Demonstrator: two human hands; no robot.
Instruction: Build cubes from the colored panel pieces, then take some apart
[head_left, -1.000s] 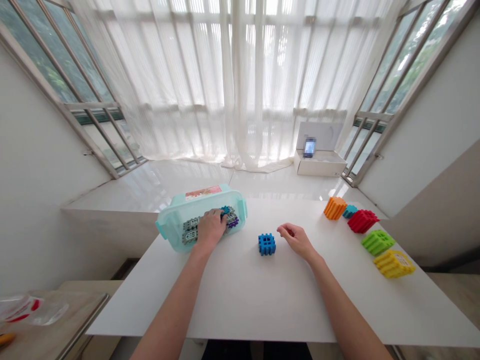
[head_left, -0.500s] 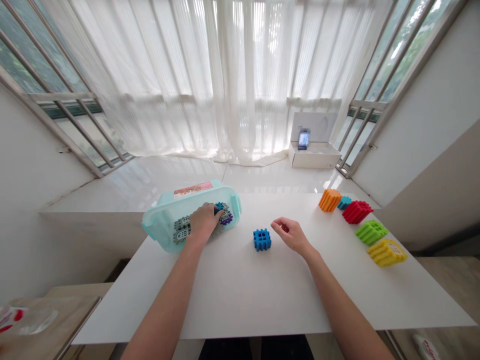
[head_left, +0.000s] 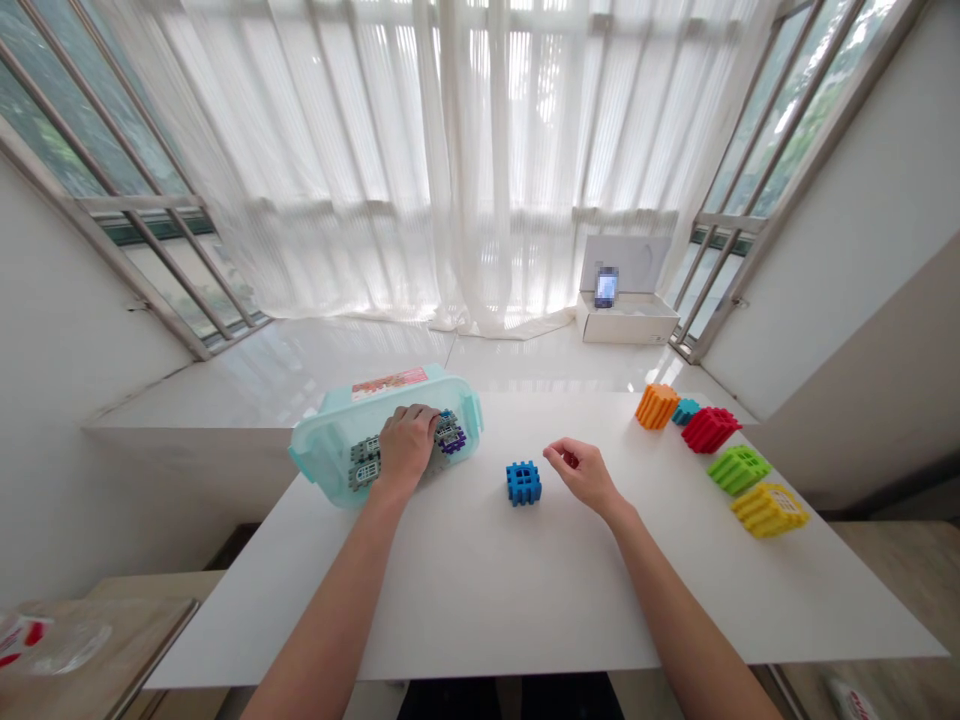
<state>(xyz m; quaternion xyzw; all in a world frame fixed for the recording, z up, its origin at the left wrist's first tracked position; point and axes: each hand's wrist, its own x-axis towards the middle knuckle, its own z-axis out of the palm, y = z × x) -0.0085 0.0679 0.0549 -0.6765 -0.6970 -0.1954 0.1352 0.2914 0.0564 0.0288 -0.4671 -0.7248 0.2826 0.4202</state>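
Note:
My left hand (head_left: 409, 440) reaches into a tilted, pale turquoise plastic bin (head_left: 330, 432). Its fingers curl down and hide whatever they grip. Close to its fingertips lie purple, grey and blue building blocks (head_left: 451, 436), and to the left of the hand are grey window-patterned blocks (head_left: 365, 463). A stack of blue interlocking blocks (head_left: 523, 483) stands on the white table between the two hands. Just right of that stack, my right hand (head_left: 583, 472) hovers or rests with fingers loosely curled, apart from the stack and with nothing visible in it.
Along the table's right side stand orange (head_left: 658, 407), teal (head_left: 685, 411), red (head_left: 711, 429), green (head_left: 739, 469) and yellow (head_left: 770, 510) block stacks. An open white box (head_left: 630, 320) with a phone-like device (head_left: 607, 287) sits on the ledge by the curtain.
Inside the bin, my left hand's fingers have curled more, and less of the blue block at their tips shows. My right hand has barely moved. The view has shifted slightly.

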